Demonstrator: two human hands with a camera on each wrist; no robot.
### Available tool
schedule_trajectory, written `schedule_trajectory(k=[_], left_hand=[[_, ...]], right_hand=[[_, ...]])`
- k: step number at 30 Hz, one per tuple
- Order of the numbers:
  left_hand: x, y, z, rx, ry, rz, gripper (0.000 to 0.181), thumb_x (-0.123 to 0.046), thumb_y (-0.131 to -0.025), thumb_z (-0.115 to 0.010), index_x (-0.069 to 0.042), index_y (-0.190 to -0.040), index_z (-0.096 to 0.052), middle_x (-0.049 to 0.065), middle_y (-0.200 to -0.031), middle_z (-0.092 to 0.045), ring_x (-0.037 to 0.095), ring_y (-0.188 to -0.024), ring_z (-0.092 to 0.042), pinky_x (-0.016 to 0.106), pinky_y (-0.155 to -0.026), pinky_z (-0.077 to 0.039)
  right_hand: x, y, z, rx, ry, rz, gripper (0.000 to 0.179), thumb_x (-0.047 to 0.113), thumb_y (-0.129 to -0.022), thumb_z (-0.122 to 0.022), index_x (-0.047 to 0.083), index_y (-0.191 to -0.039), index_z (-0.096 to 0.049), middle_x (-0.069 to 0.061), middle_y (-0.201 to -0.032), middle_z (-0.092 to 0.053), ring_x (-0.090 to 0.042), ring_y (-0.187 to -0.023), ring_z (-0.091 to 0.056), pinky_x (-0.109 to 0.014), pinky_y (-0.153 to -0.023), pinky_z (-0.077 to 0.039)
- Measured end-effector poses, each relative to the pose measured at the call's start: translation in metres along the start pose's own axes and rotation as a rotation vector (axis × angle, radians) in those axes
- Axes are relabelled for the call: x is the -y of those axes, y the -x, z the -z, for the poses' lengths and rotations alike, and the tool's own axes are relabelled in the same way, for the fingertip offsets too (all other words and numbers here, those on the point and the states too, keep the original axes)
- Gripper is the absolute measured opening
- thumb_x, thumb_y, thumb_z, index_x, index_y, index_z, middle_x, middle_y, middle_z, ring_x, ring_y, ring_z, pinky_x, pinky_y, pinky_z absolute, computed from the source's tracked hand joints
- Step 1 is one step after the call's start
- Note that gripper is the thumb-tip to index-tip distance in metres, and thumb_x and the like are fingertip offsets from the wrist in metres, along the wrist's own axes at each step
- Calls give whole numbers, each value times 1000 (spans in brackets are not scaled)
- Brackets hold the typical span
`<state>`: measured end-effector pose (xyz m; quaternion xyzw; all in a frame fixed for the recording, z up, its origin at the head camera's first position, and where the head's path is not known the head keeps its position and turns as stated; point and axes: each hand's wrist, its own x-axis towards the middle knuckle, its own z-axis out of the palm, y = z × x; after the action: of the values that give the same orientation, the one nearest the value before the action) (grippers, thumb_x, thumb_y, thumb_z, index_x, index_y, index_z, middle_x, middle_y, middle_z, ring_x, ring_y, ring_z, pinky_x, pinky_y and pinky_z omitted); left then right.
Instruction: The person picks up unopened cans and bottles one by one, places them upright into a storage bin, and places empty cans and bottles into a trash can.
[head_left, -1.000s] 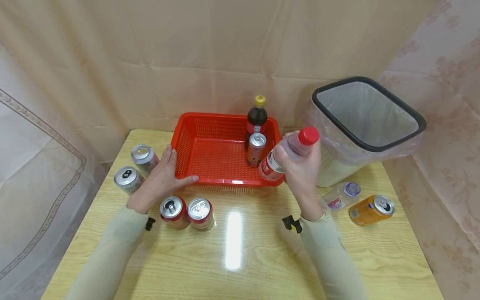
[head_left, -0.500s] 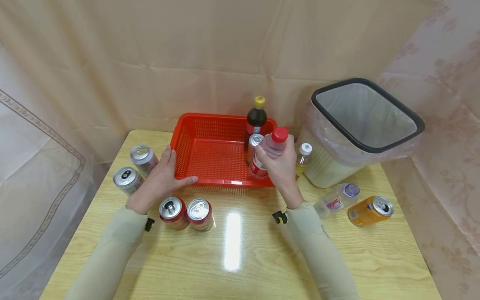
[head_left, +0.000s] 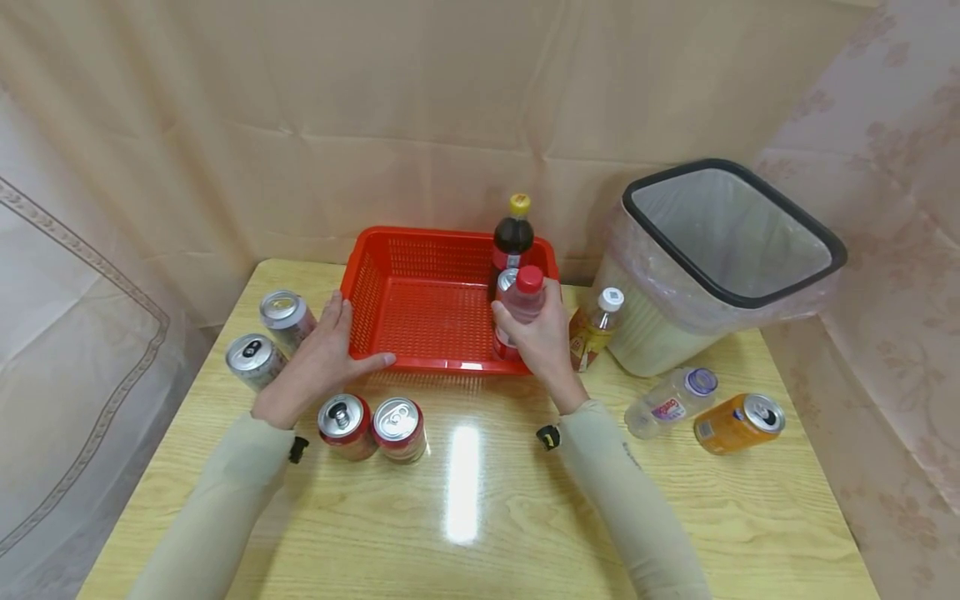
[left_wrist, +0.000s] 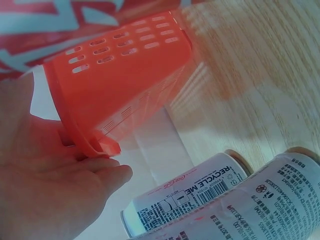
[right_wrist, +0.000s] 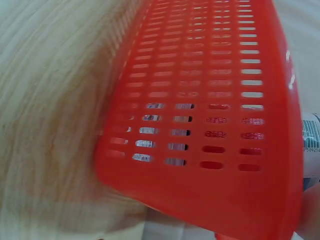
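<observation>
My right hand point(head_left: 542, 342) grips a clear plastic bottle point(head_left: 520, 303) with a red cap and red label, upright inside the front right part of the red basket point(head_left: 431, 364). Right behind it stand a small can point(head_left: 506, 281), mostly hidden, and a dark soda bottle point(head_left: 512, 240) with a yellow cap. At the basket's front left corner, my left hand point(head_left: 318, 354) rests with straight fingers along the side and the thumb over the front rim. In the right wrist view, the basket's perforated wall point(right_wrist: 200, 95) hides most of the held bottle.
Two silver cans point(head_left: 285, 318) stand left of the basket, two red cans point(head_left: 348, 433) in front. To the right are a yellow-labelled bottle point(head_left: 589, 335), a lined trash bin point(head_left: 652, 321), a purple-capped clear bottle point(head_left: 669, 408) and an orange can point(head_left: 738, 423), both lying tilted.
My right hand has moved left and lowered the red-capped bottle into the basket beside the small can. The yellow-labelled bottle has come into sight. My left hand stays put.
</observation>
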<state>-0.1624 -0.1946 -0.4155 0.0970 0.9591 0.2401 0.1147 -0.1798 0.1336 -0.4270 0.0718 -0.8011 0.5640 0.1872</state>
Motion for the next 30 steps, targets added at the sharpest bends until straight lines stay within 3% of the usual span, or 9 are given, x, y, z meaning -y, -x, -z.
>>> schedule_trajectory(k=[17,27,30], left_hand=[[-1,-1,-1,-7,2,-10,132,-76,-85,-66,6,-162,3,25,-170,11,45,-156,-2,65,-118,-26],[1,0,-1,2,4,-5,132,-78,-85,-63,5,-162,5,24,-170,13,43,-157,1,64,-119,-22],[0,0,0,7,6,0,132,-79,-85,-63,5,-162,5,22,-170,15,43,-157,2,64,-120,-21]], right_hand=[[-7,0,1,61,89,-140,69,40,-88,-82,11,-140,-46,-9,-136,-58,-27,-124,-57,-50,-107,-49],[-5,3,6,61,138,-126,84,50,-83,-84,12,-145,-43,-8,-138,-53,-26,-125,-53,-50,-105,-48],[-2,6,12,48,182,-89,86,53,-82,-84,14,-147,-43,-8,-138,-52,-26,-125,-51,-50,-105,-48]])
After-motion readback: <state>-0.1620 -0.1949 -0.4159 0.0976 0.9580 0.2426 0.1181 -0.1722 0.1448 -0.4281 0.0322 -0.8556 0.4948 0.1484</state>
